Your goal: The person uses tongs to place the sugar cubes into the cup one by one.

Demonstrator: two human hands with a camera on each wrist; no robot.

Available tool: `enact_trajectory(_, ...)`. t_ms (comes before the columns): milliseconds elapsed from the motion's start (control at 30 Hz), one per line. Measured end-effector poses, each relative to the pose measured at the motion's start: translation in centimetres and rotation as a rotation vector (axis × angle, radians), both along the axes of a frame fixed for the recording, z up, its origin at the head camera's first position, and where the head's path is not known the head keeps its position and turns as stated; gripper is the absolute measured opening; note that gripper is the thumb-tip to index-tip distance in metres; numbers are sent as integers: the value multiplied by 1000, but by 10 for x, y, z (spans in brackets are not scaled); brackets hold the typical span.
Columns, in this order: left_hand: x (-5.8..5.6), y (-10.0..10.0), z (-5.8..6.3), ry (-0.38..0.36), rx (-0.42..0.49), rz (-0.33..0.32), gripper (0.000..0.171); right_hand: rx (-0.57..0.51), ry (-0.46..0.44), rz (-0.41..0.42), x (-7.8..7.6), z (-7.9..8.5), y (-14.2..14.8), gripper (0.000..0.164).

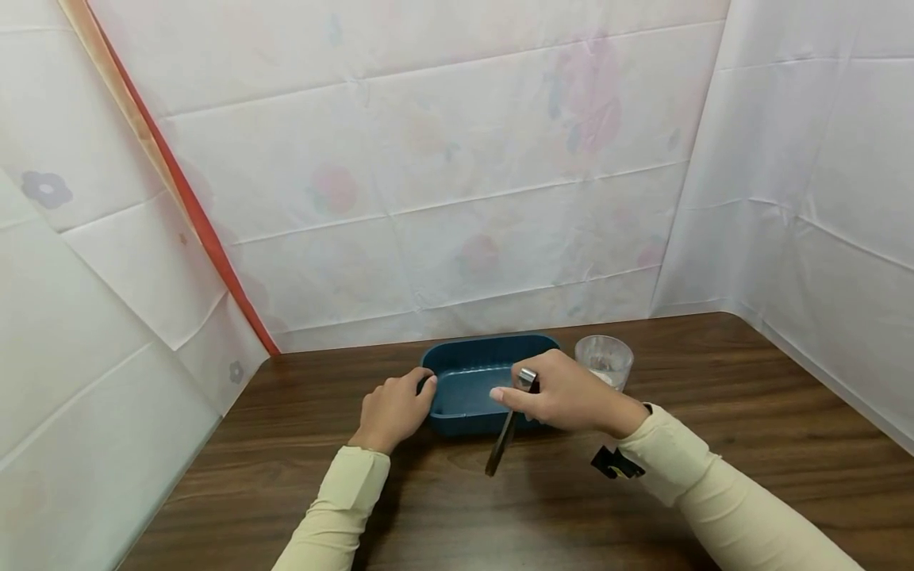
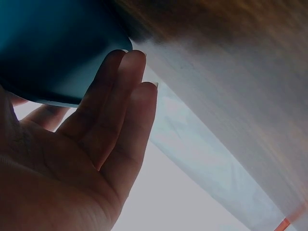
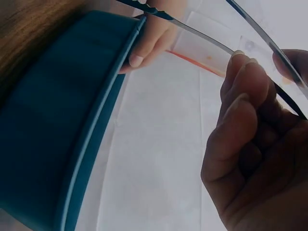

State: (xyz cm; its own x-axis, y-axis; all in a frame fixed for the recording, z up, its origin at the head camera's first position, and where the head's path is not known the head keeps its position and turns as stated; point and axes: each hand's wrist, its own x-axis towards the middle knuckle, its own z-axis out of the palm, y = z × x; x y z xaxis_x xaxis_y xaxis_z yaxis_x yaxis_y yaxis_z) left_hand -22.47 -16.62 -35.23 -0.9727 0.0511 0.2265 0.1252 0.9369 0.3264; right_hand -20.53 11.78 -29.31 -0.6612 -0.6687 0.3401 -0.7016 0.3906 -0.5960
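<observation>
A dark blue rectangular container (image 1: 467, 392) with rounded corners stands on the wooden table. My left hand (image 1: 394, 410) grips its left end at the rim, and in the left wrist view several fingers (image 2: 137, 110) lie along the outside of the wall. Metal tongs (image 1: 503, 444) are held in my right hand (image 1: 574, 394), over the container's front right part. Their arms are spread apart in the right wrist view, where the fingers and thumb are on the two metal arms (image 3: 202, 36). The tongs' tips point down toward the near side, past the container's front wall.
Just right of the container stands a clear glass cup (image 1: 604, 357) with something whitish inside, partly behind my right hand. White printed sheets (image 1: 428, 159) hang behind and on both sides of the brown wooden table (image 1: 457, 507). A black tag (image 1: 616, 462) hangs at the right wrist.
</observation>
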Motion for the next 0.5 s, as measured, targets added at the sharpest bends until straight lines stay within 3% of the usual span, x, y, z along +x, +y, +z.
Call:
enact_trajectory(267, 1, 0, 1, -12, 7, -1, 40, 17, 50, 42, 0, -6, -5, 48)
enact_trajectory(500, 1, 0, 0, -2, 1, -2, 39, 32, 32, 51, 1, -11, -8, 47)
